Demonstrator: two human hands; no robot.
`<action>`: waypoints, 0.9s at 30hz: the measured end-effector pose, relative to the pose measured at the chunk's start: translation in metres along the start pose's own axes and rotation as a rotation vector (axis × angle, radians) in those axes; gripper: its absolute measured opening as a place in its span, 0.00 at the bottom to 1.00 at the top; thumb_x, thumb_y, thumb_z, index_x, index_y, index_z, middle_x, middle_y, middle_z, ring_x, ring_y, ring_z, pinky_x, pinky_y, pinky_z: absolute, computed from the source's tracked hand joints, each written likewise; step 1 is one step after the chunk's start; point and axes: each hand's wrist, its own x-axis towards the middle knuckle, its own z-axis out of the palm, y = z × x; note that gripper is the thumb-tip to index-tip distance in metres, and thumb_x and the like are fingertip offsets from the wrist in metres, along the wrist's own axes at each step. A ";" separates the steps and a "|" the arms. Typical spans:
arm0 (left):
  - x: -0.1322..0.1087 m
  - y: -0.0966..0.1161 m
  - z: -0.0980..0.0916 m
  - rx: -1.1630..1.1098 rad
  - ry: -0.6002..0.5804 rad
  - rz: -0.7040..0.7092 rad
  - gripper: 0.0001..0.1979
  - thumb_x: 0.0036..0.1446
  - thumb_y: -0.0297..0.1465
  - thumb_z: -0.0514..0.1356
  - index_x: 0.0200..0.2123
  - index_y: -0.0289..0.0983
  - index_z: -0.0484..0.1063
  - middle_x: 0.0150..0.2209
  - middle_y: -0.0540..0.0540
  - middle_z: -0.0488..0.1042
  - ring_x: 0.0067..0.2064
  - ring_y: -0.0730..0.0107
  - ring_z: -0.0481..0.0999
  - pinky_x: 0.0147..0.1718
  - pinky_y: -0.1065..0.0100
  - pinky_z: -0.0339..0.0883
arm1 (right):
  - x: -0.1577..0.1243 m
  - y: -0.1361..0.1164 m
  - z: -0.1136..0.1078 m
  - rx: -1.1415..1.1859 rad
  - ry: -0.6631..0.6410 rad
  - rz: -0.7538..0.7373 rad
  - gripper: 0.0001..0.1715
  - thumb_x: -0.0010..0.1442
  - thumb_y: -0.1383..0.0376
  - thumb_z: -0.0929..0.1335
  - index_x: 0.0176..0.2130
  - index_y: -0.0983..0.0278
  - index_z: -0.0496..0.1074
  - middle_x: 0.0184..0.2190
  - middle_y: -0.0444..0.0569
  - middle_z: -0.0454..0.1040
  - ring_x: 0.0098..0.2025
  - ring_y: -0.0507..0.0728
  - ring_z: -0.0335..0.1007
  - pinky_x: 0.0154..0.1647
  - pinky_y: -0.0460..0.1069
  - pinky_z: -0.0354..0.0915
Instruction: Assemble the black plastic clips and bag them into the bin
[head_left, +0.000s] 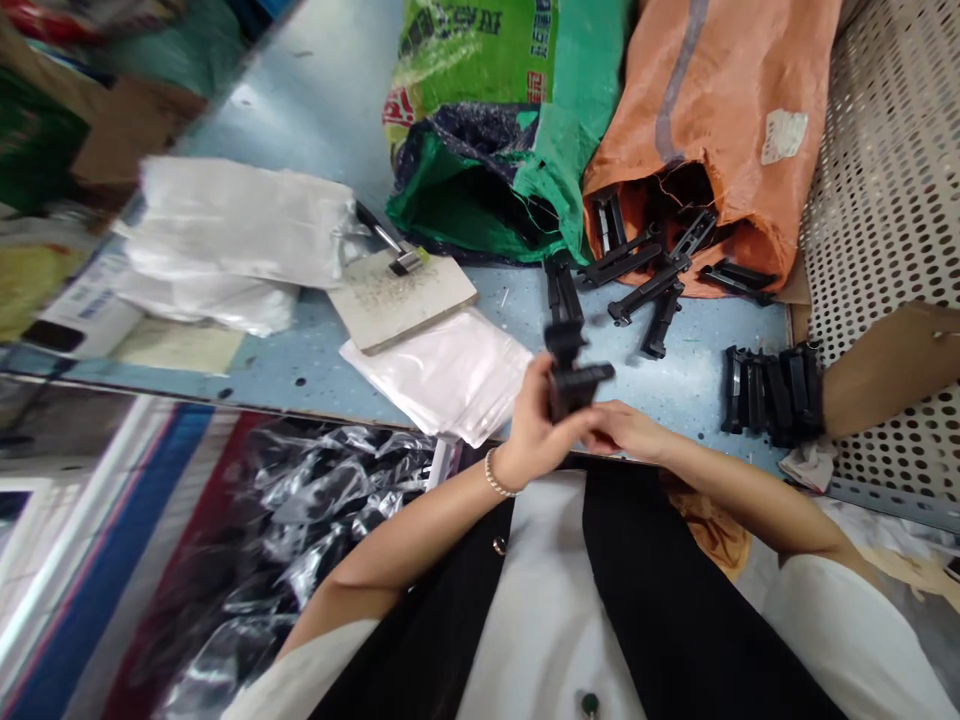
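Observation:
My left hand (534, 435), with a beaded bracelet at its wrist, is closed round dark black parts (574, 385) just over the table's front edge. They look like the long black plastic or metal pieces lying nearby, but motion smears them. My right hand (628, 430) meets the left one from the right, fingers curled in under the left thumb; what they pinch is hidden. Straight ahead, several loose black slotted pieces (649, 285) spill from the mouth of an orange woven sack (720, 90). One more black piece (561, 290) lies just beyond my left hand.
A green woven sack (592, 110) lies open beside the orange one. Left of my hands are clear plastic bags (457, 375), a board (405, 300) with a hammer-like tool (390, 240), and white bags (240, 220). Several black pieces (772, 395) stand lined up near a perforated panel (885, 160).

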 end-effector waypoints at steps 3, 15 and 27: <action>0.008 0.011 0.004 -0.163 -0.026 -0.148 0.28 0.53 0.49 0.69 0.49 0.39 0.70 0.32 0.51 0.70 0.27 0.75 0.69 0.25 0.71 0.64 | 0.000 -0.005 -0.013 -0.232 0.051 -0.114 0.30 0.71 0.43 0.58 0.34 0.61 0.70 0.30 0.49 0.74 0.33 0.56 0.68 0.35 0.51 0.66; 0.015 0.008 0.017 -0.168 0.014 -0.099 0.28 0.52 0.52 0.69 0.48 0.40 0.70 0.26 0.54 0.68 0.24 0.76 0.68 0.22 0.71 0.62 | -0.008 -0.009 -0.016 -0.331 0.110 -0.101 0.28 0.73 0.46 0.57 0.36 0.62 0.71 0.28 0.47 0.71 0.30 0.55 0.64 0.31 0.50 0.59; 0.030 -0.071 0.022 0.069 -0.029 -0.247 0.24 0.60 0.41 0.64 0.54 0.37 0.63 0.40 0.44 0.78 0.43 0.60 0.81 0.44 0.59 0.76 | 0.001 0.059 -0.067 -0.533 0.645 0.292 0.21 0.68 0.47 0.64 0.41 0.62 0.70 0.31 0.49 0.75 0.32 0.59 0.69 0.34 0.51 0.60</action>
